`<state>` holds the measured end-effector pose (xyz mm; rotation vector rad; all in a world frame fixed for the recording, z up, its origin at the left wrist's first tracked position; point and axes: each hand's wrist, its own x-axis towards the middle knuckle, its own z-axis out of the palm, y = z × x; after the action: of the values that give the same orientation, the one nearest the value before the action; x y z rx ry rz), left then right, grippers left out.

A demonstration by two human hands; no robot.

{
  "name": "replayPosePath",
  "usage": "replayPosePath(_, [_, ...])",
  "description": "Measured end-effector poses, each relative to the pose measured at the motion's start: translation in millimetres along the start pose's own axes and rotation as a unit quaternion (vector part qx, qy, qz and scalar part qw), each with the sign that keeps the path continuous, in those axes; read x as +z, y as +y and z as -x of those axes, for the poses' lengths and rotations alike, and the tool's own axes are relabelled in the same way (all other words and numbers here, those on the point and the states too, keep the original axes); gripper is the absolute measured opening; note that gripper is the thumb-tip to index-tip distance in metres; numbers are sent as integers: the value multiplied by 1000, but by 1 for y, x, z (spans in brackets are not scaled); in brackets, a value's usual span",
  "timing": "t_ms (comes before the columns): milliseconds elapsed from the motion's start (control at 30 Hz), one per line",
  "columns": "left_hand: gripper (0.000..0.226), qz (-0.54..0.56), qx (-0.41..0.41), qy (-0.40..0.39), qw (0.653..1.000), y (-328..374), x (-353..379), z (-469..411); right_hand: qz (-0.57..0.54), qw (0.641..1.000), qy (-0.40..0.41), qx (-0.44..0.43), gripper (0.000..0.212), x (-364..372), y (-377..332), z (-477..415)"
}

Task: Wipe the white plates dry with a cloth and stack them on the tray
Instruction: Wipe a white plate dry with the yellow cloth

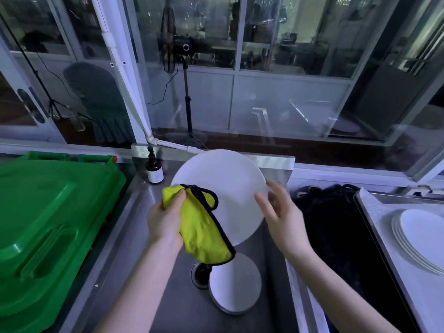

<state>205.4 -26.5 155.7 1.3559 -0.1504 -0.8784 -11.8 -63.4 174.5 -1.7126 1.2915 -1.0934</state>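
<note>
Item: white plate [225, 188], held tilted above the sink [153, 260]. Our left hand [165, 222], fingers curled, grips a yellow cloth [201, 227] against the plate's left edge. Our right hand [281, 212] pinches its right rim, fingers blurred. Second plate [236, 284] lies in the sink by the drain. Stacked plates [418, 236] rest on the tray [382, 212], far right.

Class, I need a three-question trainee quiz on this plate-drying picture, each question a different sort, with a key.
1. True or false: the left hand grips the yellow cloth.
2. Where does the second plate lie? A) in the sink B) on the green bin C) on the tray
3. Fill in: the right hand holds the raised plate by its ____.
Key: 1 true; 2 A; 3 rim.
</note>
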Motion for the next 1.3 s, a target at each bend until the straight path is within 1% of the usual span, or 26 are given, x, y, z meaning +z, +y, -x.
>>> replayPosePath(33, [10, -7, 3, -8, 1000, 6, -1, -3, 72, 993, -9, -95, 56, -10, -4, 2])
replayPosePath(67, [10, -12, 5, -16, 1000, 12, -2, -7, 147, 968, -27, -203, 63, -19, -6, 2])
replayPosePath(133, [9, -19, 0, -32, 999, 21, -1, -12, 300, 863, -91, -397, 62, -31, -10, 2])
replayPosePath(167, [9, -28, -9, -43, 999, 25, 1, -15, 348, 812, -129, -451, 56, -33, -14, 2])
replayPosePath(200, [10, -40, -20, -58, 997, 28, 3, -15, 375, 773, -155, -488, 46, -33, -17, 0])
replayPosePath(267, [11, -66, -36, -92, 993, 33, 8, -15, 408, 715, -165, -543, 31, -31, -23, -2])
replayPosePath(333, [13, -90, -46, -116, 988, 38, 11, -15, 418, 686, -156, -575, 32, -29, -27, -6])
replayPosePath(367, [14, -100, -49, -122, 986, 41, 11, -16, 420, 680, -152, -582, 32, -28, -30, -8])
replayPosePath(433, [18, -107, -56, -128, 984, 47, 9, -17, 410, 693, -149, -574, 37, -25, -32, -8])
replayPosePath(467, [22, -102, -63, -129, 984, 50, 8, -19, 397, 712, -152, -559, 38, -24, -32, -7])
replayPosePath(533, [26, -67, -83, -118, 987, 55, 4, -21, 357, 778, -168, -489, 38, -21, -32, -4])
replayPosePath(600, [22, -9, -84, -89, 992, 59, -1, -23, 278, 882, -169, -340, 30, -18, -34, -3])
replayPosePath(633, [20, 26, -67, -65, 995, 60, -4, -25, 218, 932, -151, -246, 18, -17, -32, -4])
replayPosePath(667, [18, 54, -37, -31, 997, 61, -7, -25, 144, 969, -130, -152, 12, -17, -29, -6])
replayPosePath(700, [14, 63, 8, 4, 998, 60, -9, -24, 67, 989, -111, -74, 17, -16, -25, -6])
replayPosePath(767, [9, 41, 108, 31, 993, 57, -6, -17, -56, 994, -95, 13, 12, -13, -19, -1])
replayPosePath(800, [13, 16, 151, 16, 988, 54, 0, -10, -98, 990, -98, 33, 9, -9, -20, 4])
replayPosePath(867, [29, -53, 232, -75, 968, 47, 14, 9, -157, 980, -115, 44, 5, 3, -24, 12])
replayPosePath(900, [37, -104, 276, -145, 944, 43, 20, 19, -172, 977, -121, 42, 9, 8, -26, 14])
replayPosePath(933, [45, -161, 322, -213, 908, 38, 25, 26, -182, 975, -124, 39, 16, 12, -29, 14])
replayPosePath(1000, [54, -247, 410, -294, 828, 30, 30, 32, -201, 973, -112, 32, 23, 15, -34, 8])
replayPosePath(1133, [50, -341, 512, -314, 723, 28, 29, 34, -205, 975, -86, 8, 16, 11, -38, -3])
replayPosePath(1200, [47, -372, 546, -315, 682, 28, 32, 34, -199, 975, -93, 5, 19, 11, -37, -2])
replayPosePath(1233, [46, -376, 554, -308, 675, 29, 34, 32, -195, 976, -98, 6, 23, 11, -36, 0])
replayPosePath(1267, [46, -373, 557, -295, 681, 32, 38, 28, -188, 977, -104, 4, 26, 11, -35, 3])
replayPosePath(1300, [44, -361, 549, -280, 700, 35, 41, 24, -179, 977, -112, 0, 29, 11, -34, 6])
